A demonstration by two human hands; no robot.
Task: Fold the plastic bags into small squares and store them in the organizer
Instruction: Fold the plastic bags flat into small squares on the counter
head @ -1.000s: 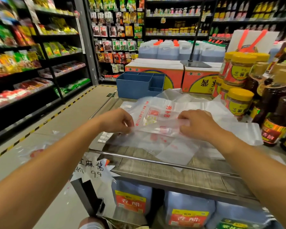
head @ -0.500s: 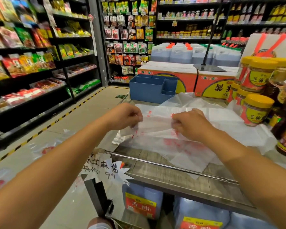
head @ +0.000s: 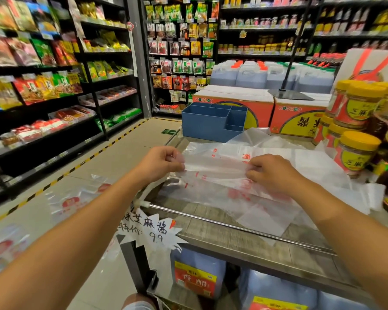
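A clear plastic bag [head: 220, 166] with red print lies folded into a long strip on a pile of similar bags [head: 267, 204] on the display shelf. My left hand [head: 160, 163] pinches the strip's left end. My right hand [head: 271, 173] pinches it near its middle, fingers curled over the fold. Behind the pile stands the blue organizer [head: 207, 125], with several compartments that look empty from here.
Yellow-lidded sesame paste jars [head: 356, 151] and dark bottles crowd the shelf's right side. Red cartons [head: 298, 117] stand behind the organizer. A metal rail [head: 233, 225] runs along the shelf's front edge. More bags [head: 72, 198] lie on the floor to the left.
The bag went from a wide sheet to a narrower strip as both hands folded it over. The hands now pinch the folded edge and hold it slightly raised.
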